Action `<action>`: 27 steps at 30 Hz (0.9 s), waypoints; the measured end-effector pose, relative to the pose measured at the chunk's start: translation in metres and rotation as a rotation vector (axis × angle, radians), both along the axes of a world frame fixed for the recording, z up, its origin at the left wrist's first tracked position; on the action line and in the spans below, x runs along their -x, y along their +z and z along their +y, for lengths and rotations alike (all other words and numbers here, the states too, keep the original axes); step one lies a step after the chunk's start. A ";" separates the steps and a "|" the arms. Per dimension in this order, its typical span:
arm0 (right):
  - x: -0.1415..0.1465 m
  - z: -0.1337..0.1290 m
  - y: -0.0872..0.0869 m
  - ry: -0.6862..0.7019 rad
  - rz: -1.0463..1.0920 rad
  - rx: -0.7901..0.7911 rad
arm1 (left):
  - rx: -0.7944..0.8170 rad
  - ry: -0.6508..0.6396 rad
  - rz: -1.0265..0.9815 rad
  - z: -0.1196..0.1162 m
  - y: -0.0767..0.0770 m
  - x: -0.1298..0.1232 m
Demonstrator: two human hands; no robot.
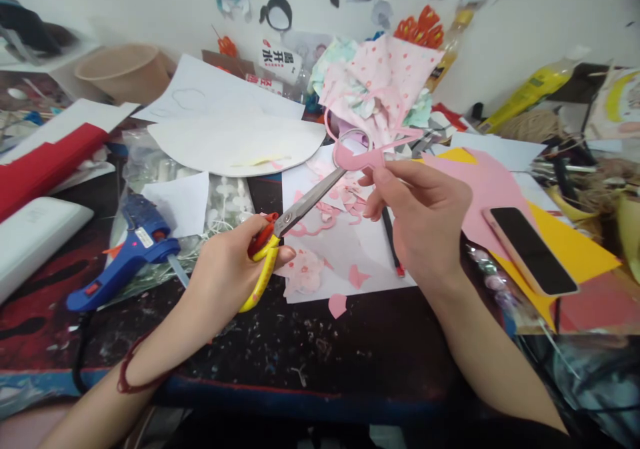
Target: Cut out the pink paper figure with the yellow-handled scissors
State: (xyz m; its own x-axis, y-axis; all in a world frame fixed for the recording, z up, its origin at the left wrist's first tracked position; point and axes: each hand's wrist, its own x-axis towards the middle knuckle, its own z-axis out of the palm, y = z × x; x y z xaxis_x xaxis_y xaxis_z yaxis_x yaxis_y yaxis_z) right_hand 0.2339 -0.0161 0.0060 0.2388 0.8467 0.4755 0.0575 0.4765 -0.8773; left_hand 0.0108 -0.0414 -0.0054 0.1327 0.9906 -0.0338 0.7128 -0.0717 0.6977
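My left hand (225, 269) is closed around the red and yellow handles of a pair of scissors (310, 199). The blades point up and to the right and meet the lower edge of a pink paper cut-out (357, 161). That cut-out is pinched between the thumb and fingers of my right hand (425, 202); thin curved strips of it stick up and to the right. Below lies a white sheet (345, 269) with pink scraps and a pale pink paper flower (304, 270) on it. One pink scrap (337, 305) rests at the sheet's front edge.
A blue glue gun (135, 255) lies at left, near a white box (40, 235) and red paper (50, 162). White foam-like board (235, 145) is behind. At right, a phone (533, 249) rests on pink and yellow paper. Crumpled dotted paper (380, 75) stands at the back.
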 end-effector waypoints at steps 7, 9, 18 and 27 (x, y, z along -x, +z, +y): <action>-0.002 0.003 0.000 0.017 0.062 0.026 | -0.037 0.011 -0.036 0.003 0.000 0.009; -0.003 0.003 -0.001 0.040 0.104 0.030 | -0.076 0.002 -0.074 0.003 0.002 0.010; -0.003 0.002 -0.002 0.084 0.170 0.043 | -0.268 0.003 -0.022 0.002 -0.002 0.009; 0.004 -0.001 -0.004 0.102 0.196 0.023 | -0.309 -0.073 0.162 0.001 -0.003 0.000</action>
State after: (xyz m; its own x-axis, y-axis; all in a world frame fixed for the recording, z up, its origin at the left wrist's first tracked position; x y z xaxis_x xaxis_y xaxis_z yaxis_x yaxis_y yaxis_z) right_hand 0.2302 -0.0169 0.0018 0.2368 0.8814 0.4088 -0.1626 0.4508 -0.8777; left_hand 0.0103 -0.0402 -0.0085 0.2206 0.9455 0.2395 0.7978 -0.3162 0.5133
